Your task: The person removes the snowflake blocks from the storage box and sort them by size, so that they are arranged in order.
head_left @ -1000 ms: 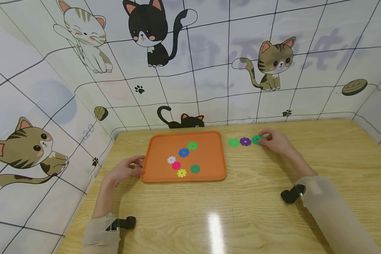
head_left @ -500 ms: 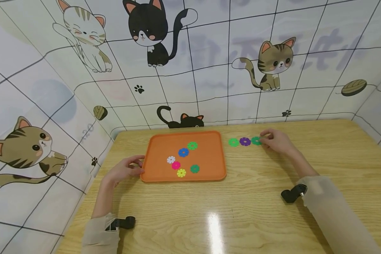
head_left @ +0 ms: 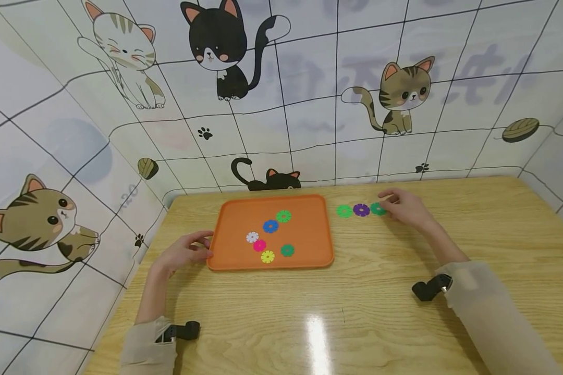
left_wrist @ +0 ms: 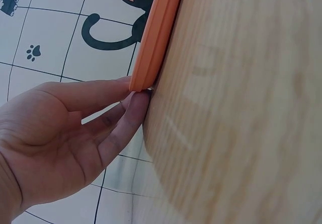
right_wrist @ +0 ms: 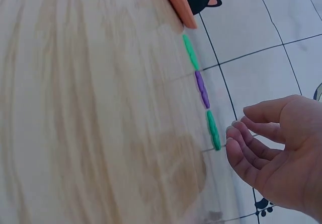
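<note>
My left hand (head_left: 180, 253) holds the left rim of an orange tray (head_left: 305, 260), its thumb and fingertips at the edge; the left wrist view shows that hand (left_wrist: 65, 133) gripping the tray's corner (left_wrist: 153, 48). To the right of the tray lie a light green notched disc (head_left: 344, 211), a purple one (head_left: 361, 210) and a darker green one (head_left: 377, 209), flat in a row. Over the darker green disc's right edge hovers my right hand (head_left: 408, 209), fingers loosely bent. In the right wrist view a gap separates this hand (right_wrist: 282, 148) from the green disc (right_wrist: 213, 131).
On the tray lie a blue disc (head_left: 270, 226), a yellow disc (head_left: 268, 257), a pink disc (head_left: 259, 245), a white disc (head_left: 252, 237) and two green ones. A cat-patterned wall covering (head_left: 309, 120) stands behind the wooden table (head_left: 253, 323).
My right fingers have let go of the darker green disc and lifted slightly off it. The disc stays in the row. My left hand and the tray have not moved.
</note>
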Demonstrator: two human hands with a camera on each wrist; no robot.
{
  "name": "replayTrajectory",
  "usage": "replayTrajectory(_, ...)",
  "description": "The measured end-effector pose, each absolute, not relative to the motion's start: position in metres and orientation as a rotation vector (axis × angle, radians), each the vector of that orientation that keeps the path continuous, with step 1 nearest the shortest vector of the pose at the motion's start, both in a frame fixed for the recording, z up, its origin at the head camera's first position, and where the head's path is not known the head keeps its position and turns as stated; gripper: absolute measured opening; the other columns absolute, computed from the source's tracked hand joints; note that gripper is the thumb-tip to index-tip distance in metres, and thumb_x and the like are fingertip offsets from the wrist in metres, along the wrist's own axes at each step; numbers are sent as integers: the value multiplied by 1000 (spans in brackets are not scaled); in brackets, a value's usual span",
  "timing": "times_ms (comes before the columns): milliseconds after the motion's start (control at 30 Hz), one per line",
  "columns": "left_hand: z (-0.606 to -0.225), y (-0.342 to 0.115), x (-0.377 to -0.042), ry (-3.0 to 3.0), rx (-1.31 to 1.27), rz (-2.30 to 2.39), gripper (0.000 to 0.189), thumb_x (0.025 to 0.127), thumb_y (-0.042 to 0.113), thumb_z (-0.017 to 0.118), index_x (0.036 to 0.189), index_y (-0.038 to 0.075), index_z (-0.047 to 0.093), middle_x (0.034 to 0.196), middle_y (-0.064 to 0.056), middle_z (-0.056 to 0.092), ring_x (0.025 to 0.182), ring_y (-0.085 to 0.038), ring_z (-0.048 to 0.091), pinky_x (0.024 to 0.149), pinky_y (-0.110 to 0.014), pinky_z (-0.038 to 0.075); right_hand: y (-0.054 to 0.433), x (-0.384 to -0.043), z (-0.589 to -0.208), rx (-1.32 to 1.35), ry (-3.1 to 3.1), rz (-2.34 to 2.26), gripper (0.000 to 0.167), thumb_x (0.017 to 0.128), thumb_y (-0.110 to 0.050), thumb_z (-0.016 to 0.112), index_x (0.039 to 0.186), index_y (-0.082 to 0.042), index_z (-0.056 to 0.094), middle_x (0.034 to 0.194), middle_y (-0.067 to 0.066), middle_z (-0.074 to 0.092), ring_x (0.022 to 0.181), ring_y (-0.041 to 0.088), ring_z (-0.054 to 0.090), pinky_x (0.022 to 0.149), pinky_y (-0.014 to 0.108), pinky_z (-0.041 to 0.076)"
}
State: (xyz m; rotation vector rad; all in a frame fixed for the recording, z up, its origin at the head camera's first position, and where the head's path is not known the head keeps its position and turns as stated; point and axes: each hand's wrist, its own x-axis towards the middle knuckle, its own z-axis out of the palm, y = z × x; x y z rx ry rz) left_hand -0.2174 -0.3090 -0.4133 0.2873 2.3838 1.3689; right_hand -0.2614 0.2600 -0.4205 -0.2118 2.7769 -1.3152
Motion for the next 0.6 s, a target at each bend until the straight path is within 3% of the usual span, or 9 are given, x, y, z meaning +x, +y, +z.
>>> replayTrajectory(200, -416, -309, -219, 2386, 263, 1366, 61, 96, 3, 66, 150, -8, 38, 119, -24, 52, 98, -25, 57, 76, -29, 53, 242, -263, -415, -264, 2831, -1321, 36, 102, -15, 58, 131, 6, 58, 115, 28, 64, 96, 37, 65, 70, 28, 53)
replayTrajectory(367, -414, -309, -218, 2359, 282, 1392, 62, 96, 1, 65, 150, -10, 36, 120, -26, 51, 99, -27, 58, 81, -30, 56, 225, -264, -414, -322, 2811, -1377, 36, 101, -15, 59, 130, 6, 59, 116, 27, 65, 102, 38, 63, 74, 32, 54)
replayTrajectory(600, -413, -308, -217, 2344, 292, 1405, 63, 96, 1, 66, 150, -11, 35, 120, -27, 50, 100, -28, 58, 83, -33, 56, 199, -270, -418, -374, 2754, -1429, 35, 101, -13, 58, 129, 7, 59, 110, 25, 66, 93, 37, 66, 74, 35, 55)
